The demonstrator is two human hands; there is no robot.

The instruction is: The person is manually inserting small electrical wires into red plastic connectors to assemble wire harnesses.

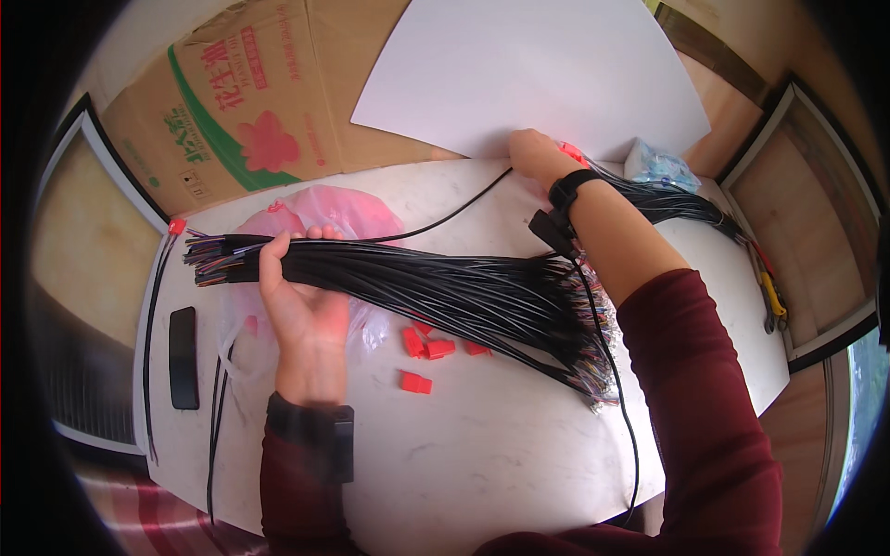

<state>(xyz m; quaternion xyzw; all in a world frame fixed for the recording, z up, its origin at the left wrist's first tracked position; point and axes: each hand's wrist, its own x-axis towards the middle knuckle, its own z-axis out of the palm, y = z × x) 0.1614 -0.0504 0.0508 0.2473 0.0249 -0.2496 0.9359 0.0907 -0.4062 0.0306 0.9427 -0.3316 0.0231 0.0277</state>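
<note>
Across the table lies a thick bundle of black cables [436, 278], stripped coloured wires fanning out at both ends. Near its left end my left hand [301, 301] grips the bundle, palm up and fingers curled around it. My right hand [535, 156] is closed at the back, by the white board's lower edge. A single black cable [454, 215] runs from the bundle's left end up into that hand; its far end is hidden. Several red plastic connectors [415, 382] lie in front of the bundle. Beneath and behind my left hand spreads a pink plastic bag [357, 211].
At back right rests a second black cable bundle [663, 201], beside a clear blue-tinted packet [660, 165]. Yellow-handled pliers [771, 295] lie at the right edge. A black flat case [184, 357] is at left, near a cable with a red connector [176, 226]. Cardboard [343, 111] stands behind.
</note>
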